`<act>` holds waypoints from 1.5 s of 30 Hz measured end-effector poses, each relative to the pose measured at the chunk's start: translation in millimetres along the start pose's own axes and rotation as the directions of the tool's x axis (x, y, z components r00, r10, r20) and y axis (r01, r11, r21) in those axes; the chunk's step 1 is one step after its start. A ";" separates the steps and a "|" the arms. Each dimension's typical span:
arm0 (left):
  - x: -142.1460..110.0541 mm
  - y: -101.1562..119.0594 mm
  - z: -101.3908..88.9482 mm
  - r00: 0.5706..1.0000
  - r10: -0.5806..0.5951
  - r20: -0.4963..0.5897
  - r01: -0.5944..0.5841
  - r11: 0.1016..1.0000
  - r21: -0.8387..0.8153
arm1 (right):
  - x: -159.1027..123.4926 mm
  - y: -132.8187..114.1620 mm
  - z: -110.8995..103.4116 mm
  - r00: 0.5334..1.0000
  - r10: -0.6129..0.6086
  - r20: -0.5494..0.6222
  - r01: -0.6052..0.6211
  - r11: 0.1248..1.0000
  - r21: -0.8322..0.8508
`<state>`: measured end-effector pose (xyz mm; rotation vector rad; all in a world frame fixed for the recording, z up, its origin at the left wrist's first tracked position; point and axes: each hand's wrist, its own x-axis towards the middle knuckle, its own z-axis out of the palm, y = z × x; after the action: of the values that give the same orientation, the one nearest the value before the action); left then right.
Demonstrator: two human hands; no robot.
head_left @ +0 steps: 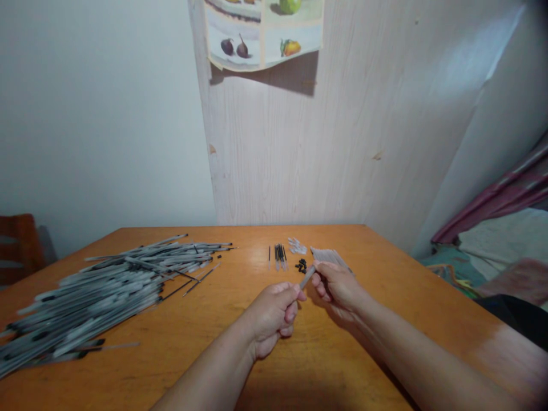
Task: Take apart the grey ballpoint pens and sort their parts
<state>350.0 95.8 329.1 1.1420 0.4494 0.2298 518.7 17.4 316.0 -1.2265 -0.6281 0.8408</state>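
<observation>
Between my two hands is a translucent pen barrel [307,277], tilted up toward the right. My left hand [275,311] pinches its lower end, and my right hand [336,283] grips the upper end with thumb and fingertips. Just beyond my fingers lie small black plugs [301,265] in a loose heap. Behind them are several clear pen caps [296,246]. A row of translucent barrels [327,256] rests past my right hand, partly hidden by it. Dark ink refills [279,257] lie side by side left of the plugs.
A large pile of assembled-looking pens [115,285] covers the left of the wooden table [205,354], some loose refills [201,282] at its edge. The wall with a fruit poster [261,51] rises behind. A chair back [19,242] stands left; cloth [505,240] lies right.
</observation>
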 end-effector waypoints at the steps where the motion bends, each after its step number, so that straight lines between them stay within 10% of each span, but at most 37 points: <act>1: 0.1 0.3 -0.3 1.000 -0.003 0.011 0.003 1.000 -0.014 | -0.5 -0.3 1.1 1.000 -0.007 -0.017 0.007 1.000 0.001; 16: -7.2 6.9 -3.7 0.996 0.030 0.079 -0.013 0.979 -0.204 | 16.2 -33.6 -44.3 0.991 -0.092 -0.097 0.114 0.958 0.262; 30: 16.1 10.6 -40.7 0.964 0.076 -0.253 -0.163 0.926 -0.341 | 8.2 -24.9 -23.7 0.984 -0.044 -0.174 0.078 0.978 0.195; 37: 23.4 8.5 -44.9 0.948 0.073 -0.308 -0.188 0.914 -0.360 | 30.7 -35.1 -30.9 0.961 -0.114 -0.251 0.048 0.966 -0.254; 45: 25.1 8.2 -43.2 0.941 0.058 -0.332 -0.185 0.913 -0.365 | 93.4 -28.1 -42.5 0.884 -0.374 -0.279 0.021 0.629 -0.777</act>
<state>353.0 144.6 316.2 0.7378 0.5836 0.5942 610.9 68.3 330.8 -1.9935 -0.7753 0.0450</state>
